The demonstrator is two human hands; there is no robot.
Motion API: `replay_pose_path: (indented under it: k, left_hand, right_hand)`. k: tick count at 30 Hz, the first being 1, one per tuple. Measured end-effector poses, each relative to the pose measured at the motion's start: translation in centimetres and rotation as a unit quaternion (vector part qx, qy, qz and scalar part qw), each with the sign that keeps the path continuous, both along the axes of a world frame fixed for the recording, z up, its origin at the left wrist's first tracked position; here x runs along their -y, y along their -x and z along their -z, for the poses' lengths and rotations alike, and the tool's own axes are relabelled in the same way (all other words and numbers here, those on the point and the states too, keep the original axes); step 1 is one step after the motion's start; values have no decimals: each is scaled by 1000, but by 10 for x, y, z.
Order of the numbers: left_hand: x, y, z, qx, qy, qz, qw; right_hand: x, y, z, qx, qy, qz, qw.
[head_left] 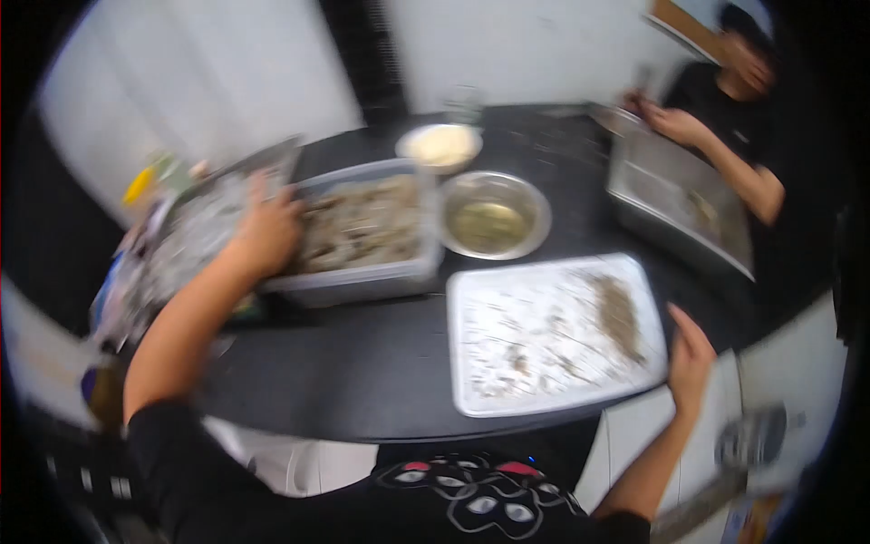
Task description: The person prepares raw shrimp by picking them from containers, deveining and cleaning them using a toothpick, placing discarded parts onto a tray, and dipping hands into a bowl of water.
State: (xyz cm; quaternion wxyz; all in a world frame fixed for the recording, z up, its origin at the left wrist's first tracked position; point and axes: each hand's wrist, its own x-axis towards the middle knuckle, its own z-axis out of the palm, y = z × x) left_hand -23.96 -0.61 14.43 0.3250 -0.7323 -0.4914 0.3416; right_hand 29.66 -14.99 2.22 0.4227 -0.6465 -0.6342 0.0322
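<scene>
My left hand [267, 231], blurred by motion, is at the left rim of a clear plastic tub [358, 283]. Its fingers look spread; whether they touch the rim I cannot tell. Wet-looking grey-brown pieces [362, 222] fill the tub, too smeared to name. To the right, a white tray [460, 344] lies on the table, strewn with dark bits and a brown patch of fine matter [619, 317]. Beyond the tray's right edge is my right hand [691, 354], fingers stretched out, with nothing seen in it.
Behind the white tray stand a steel bowl [494, 218] of yellowish liquid and a pale-filled bowl [439, 148]. A deep steel pan [675, 208] is before another person [739, 109] at the right. Left of the tub lies a blurred clear plastic heap [195, 236] on the black table [344, 363].
</scene>
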Motion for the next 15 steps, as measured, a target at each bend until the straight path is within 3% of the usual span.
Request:
replay_pose_path:
  k: [2, 4, 10, 12, 15]
  left_hand:
    - [-2, 0, 9, 5, -39, 55, 998]
    - [-11, 7, 17, 25, -16, 27, 999]
    - [-28, 48, 40, 95, -47, 30, 994]
    - [-8, 30, 30, 85, -55, 52, 994]
    - [-19, 41, 42, 80, -26, 6, 996]
  right_hand:
    - [-2, 4, -9, -19, -11, 4, 1000]
    - [-6, 7, -8, -18, -72, 26, 997]
    - [-24, -6, 23, -175, -79, 41, 981]
    - [-26, -10, 27, -233, -20, 64, 970]
    - [-33, -17, 43, -310, -77, 45, 946]
